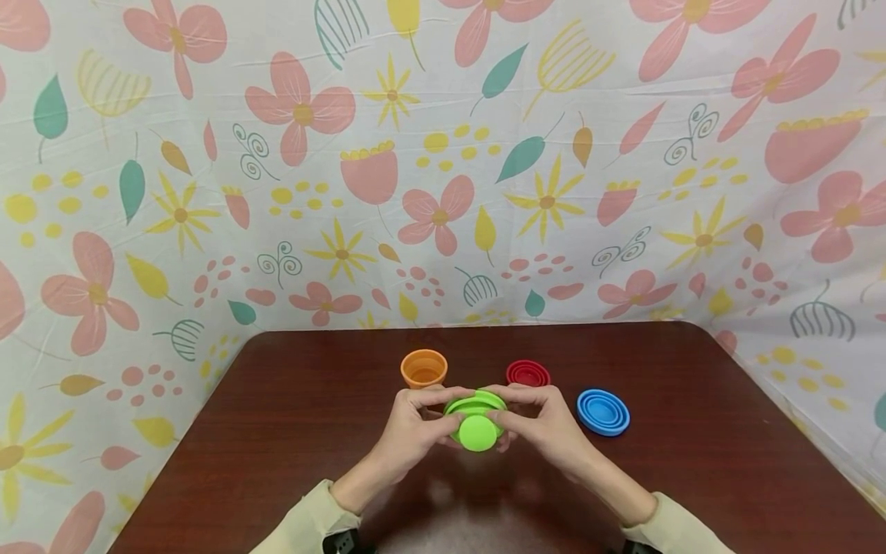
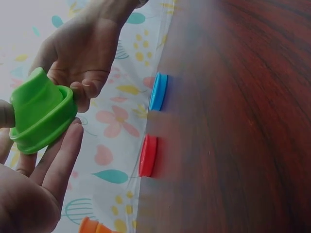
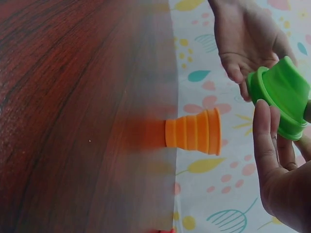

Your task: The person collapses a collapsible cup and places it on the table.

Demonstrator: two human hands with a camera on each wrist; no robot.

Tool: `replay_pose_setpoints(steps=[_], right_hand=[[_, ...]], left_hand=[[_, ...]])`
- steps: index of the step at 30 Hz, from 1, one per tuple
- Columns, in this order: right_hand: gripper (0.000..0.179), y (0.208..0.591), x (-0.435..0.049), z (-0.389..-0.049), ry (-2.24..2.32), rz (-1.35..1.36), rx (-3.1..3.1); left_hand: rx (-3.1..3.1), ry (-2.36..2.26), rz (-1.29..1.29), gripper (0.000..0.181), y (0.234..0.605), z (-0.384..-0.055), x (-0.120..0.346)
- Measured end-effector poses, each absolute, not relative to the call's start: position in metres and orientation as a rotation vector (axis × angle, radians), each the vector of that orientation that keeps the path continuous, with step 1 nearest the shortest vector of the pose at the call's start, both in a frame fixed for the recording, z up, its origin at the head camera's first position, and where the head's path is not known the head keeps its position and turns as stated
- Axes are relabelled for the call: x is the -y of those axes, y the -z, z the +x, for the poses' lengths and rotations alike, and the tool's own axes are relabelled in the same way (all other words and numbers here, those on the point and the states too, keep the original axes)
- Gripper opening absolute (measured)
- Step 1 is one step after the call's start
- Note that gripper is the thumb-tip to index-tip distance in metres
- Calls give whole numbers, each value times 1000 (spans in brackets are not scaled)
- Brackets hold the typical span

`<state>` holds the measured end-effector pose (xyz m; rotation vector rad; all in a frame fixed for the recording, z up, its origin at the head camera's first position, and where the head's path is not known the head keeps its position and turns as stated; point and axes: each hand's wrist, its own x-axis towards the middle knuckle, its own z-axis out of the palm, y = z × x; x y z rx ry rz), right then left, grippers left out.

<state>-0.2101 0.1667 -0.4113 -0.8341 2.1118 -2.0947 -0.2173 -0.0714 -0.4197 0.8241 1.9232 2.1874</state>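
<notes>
A green collapsible silicone cup point(image 1: 477, 435) is held between both hands, raised above the table. Its round base faces the head camera and its wall is partly folded, bulging unevenly out of the rim in the wrist views. My left hand point(image 1: 410, 422) grips the left side of the cup, thumb on the base and fingers around the rim. On the opposite side my right hand point(image 1: 550, 428) grips it the same way, with its thumb beside the base. In the left wrist view the folded green cup point(image 2: 41, 114) tilts between the fingers of both hands.
An orange collapsible cup point(image 1: 424, 369) stands extended behind my left hand. Flattened red point(image 1: 528, 373) and blue point(image 1: 603, 412) cups lie behind and beside my right hand. The dark wooden table point(image 1: 298, 431) ends at a flower-patterned cloth point(image 1: 443, 154).
</notes>
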Motion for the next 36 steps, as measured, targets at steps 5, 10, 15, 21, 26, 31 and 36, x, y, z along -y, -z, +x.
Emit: replay_pose_setpoints(steps=[5,10,15,21,26,31,36], right_hand=[[35,413,-168,-209,2070,-800,-2106],[39,412,-169,-209,2073,-786,-2034],[44,412,-169,-209,2083,-781,-2049],[41,415,-168,-209,2072,-811,-2150],[38,416,-168,-209,2095,-815,-2163],[38,415,-168,-209,2107,-805,-2124],[43,415,-169,-207,2126,-800,-2030]], left_hand=[[-1936,-2196,846,32,420,-219,70],[-1920,-2216,820,31,419,-219,70],[-1913,-2221,812,32,419,-218,69],[-1880,-2207,824,34,421,-217,69],[-1780,-2221,878,42,422,-218,71],[-1749,-2244,919,47,421,-218,71],[-1783,-2257,937,47,421,-219,70]])
